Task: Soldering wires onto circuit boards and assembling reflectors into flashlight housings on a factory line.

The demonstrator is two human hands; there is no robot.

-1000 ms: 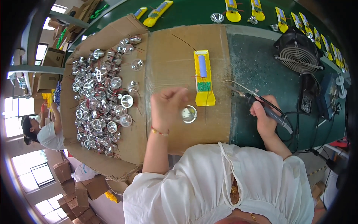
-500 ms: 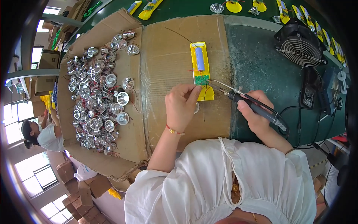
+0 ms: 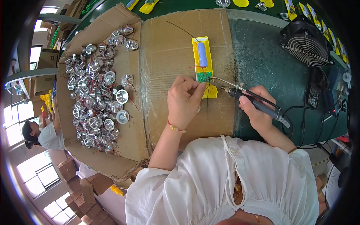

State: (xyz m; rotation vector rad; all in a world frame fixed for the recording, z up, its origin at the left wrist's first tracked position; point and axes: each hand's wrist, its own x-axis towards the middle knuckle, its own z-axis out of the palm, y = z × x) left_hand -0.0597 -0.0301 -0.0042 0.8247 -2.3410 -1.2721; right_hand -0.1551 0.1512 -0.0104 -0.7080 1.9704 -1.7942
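Observation:
A yellow plastic housing [image 3: 215,92] lies on the cardboard, holding a blue cylindrical battery cell [image 3: 202,54] and a small green circuit board [image 3: 203,77]. My left hand [image 3: 183,99] is closed in a pinch at the board's lower left edge; whatever is between its fingertips is too small to make out. A thin dark wire hangs from the board beside those fingertips. In my right hand [image 3: 258,110] is a soldering iron [image 3: 258,106] with a thin metal feed tube [image 3: 228,83] along it. The tip of the tube reaches the board. A round pale part behind my left hand is mostly hidden.
An open cardboard box [image 3: 131,146] at left holds many silver reflector cups [image 3: 93,92] with wires. A black fan [image 3: 305,43] with a wire grille stands at far right, cables below it. More yellow housings [image 3: 149,6] line the far edge. Another person [image 3: 50,137] works at far left.
The whole view has shifted slightly. The soldering iron and feed tube have come a little closer over the board. My left hand keeps its pinch near the board's edge.

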